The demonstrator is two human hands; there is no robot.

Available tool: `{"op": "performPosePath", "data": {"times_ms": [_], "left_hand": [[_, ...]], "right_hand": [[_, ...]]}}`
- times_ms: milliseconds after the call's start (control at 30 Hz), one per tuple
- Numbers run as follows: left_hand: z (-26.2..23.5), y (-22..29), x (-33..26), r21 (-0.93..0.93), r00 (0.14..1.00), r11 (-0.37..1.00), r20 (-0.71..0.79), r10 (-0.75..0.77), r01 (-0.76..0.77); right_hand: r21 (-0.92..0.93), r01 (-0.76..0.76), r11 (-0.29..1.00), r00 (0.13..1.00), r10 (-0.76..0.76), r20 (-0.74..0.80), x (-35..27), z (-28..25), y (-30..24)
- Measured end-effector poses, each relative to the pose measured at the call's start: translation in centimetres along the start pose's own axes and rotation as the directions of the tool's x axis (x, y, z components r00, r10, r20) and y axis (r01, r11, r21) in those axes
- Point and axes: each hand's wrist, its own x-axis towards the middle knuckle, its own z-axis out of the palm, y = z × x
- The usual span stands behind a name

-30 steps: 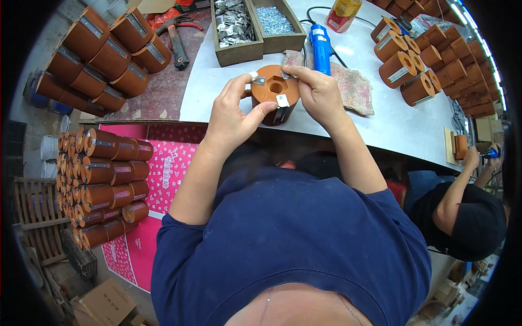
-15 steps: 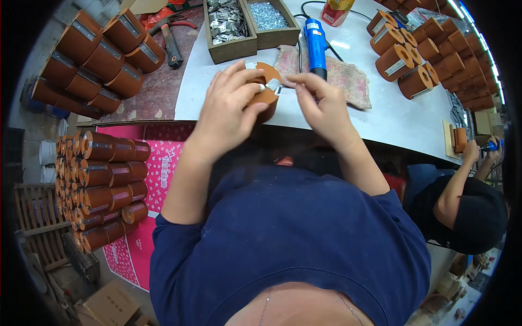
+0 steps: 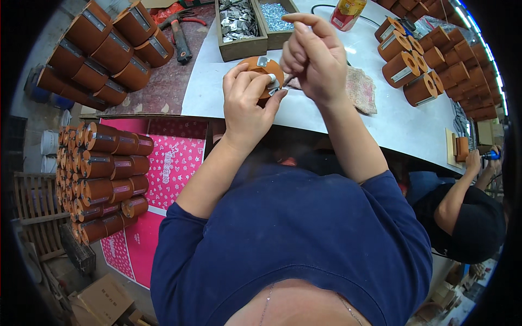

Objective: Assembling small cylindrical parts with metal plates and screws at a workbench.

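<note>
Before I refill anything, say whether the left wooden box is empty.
Not empty: the left wooden box holds heaped grey metal pieces.

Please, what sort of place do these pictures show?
Probably an assembly workshop: many similar brown cylinders are stacked up, open wooden boxes hold loose metal parts, and a co-worker handles a blue tool.

Left of the grip of the left hand [image 3: 244, 106], bare white tabletop [image 3: 204, 87] offers a way past the brown cylinder [image 3: 275, 68]. Just beyond the grip, two wooden boxes [image 3: 243, 50] block the way; immediately right, the raised right hand [image 3: 316, 61] does, above a low cloth [image 3: 361, 89]. Farther right, a bare strip leads up to grouped cylinders [image 3: 401, 69], a taller barrier.
</note>
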Motion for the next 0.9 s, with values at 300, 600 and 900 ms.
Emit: {"op": "performPosePath", "data": {"times_ms": [300,600,900], "left_hand": [[0.6,-0.2,-0.4,-0.07,0.997,0.996,-0.051,-0.06,0.057],[0.7,-0.4,-0.5,-0.027,0.997,0.998,-0.049,-0.06,0.058],[0.8,-0.2,-0.8,-0.095,0.989,0.986,-0.032,-0.142,0.138]], "right_hand": [[-0.02,0.069,0.997,0.997,-0.068,0.043,0.7,0.6,2.5],[0.046,0.043,0.998,0.988,-0.05,0.144,1.0,0.4,2.4],[0.037,-0.058,0.998,0.943,0.043,0.329,1.6,-0.1,2.0]]}}
